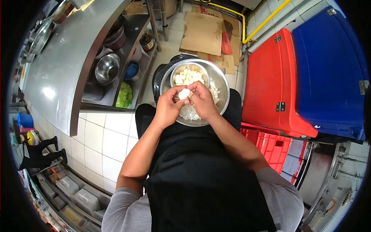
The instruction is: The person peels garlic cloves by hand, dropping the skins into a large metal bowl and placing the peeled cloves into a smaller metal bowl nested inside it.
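Observation:
Between my fingertips is a whitish garlic bulb, held above a large steel bowl. My left hand grips it from the left with thumb and fingers. From the other side, my right hand has its fingers closed on the same bulb. Inside the large bowl sits a smaller steel bowl filled with peeled garlic cloves. Papery garlic skins lie in the large bowl below my hands and to their right. The bowl rests at my lap, against something black.
A steel counter with a shelf of bowls and pots stands at the left. Red and blue lidded containers are at the right, above a red crate. Cardboard covers the floor ahead. A person's legs show far left.

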`<control>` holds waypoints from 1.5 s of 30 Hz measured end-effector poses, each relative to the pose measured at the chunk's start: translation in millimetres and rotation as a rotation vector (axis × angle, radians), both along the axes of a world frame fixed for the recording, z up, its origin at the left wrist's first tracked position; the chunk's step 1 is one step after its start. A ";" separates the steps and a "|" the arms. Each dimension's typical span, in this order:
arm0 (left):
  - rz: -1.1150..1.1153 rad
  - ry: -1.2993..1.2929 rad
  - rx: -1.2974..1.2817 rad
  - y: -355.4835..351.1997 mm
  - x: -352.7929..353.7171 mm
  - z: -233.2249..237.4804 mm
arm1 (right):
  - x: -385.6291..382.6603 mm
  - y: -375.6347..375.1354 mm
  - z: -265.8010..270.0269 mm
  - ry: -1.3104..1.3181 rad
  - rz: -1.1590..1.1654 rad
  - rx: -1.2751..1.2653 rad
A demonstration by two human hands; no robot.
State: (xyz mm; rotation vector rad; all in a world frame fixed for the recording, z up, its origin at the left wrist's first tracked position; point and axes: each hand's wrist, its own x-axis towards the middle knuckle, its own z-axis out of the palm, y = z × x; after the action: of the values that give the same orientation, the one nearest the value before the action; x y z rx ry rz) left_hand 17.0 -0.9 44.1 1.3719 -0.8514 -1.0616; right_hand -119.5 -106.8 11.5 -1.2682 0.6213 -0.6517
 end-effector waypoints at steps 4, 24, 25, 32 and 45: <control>0.007 -0.152 0.000 -4.3 -2.1 6.7 | 1.6 -5.3 -4.7 0.022 -0.038 -0.025; 0.018 -0.283 -0.069 -19.7 8.1 8.0 | 1.0 -15.1 7.2 0.019 0.036 0.035; 0.038 -0.254 -0.082 -20.8 8.3 7.0 | 3.2 -12.9 13.9 0.029 0.061 0.019; 0.012 -0.330 -0.118 -20.5 15.4 9.9 | 1.7 -22.3 14.9 0.047 0.118 -0.016; -0.009 -0.561 -0.150 -24.1 21.3 17.5 | 9.3 -24.1 15.6 0.013 0.108 0.025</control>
State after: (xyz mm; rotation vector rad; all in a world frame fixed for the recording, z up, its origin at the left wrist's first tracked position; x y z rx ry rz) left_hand 38.4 -25.0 61.6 1.5600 -1.3160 -0.6019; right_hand -110.1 -131.0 27.2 -1.2747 0.5655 -0.5456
